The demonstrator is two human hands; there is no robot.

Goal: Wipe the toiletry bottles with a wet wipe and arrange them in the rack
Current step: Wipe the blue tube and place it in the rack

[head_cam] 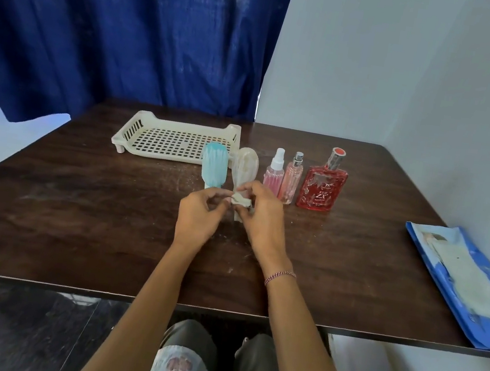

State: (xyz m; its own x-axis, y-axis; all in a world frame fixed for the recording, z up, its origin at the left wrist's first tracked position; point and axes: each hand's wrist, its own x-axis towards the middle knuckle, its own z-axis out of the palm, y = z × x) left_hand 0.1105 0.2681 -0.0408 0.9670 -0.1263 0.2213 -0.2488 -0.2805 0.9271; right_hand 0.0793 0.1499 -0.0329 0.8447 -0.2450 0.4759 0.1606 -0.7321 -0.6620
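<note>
Both hands meet over the middle of the dark wooden table (72, 223). My left hand (199, 218) and my right hand (259, 216) pinch a small crumpled wet wipe (241, 199) between their fingertips, right in front of a cream tube (244, 169) standing cap-down. A teal tube (214, 165) stands just left of it. To the right stand a pink spray bottle (273, 175), a slimmer pink spray bottle (291, 179) and a red perfume bottle (323, 187). The cream perforated rack (173, 143) lies behind them with nothing in it.
A blue wet-wipe pack (461, 281) lies open at the table's right edge with a white wipe on top. A blue curtain hangs behind the table on the left, and a pale wall stands at the back right.
</note>
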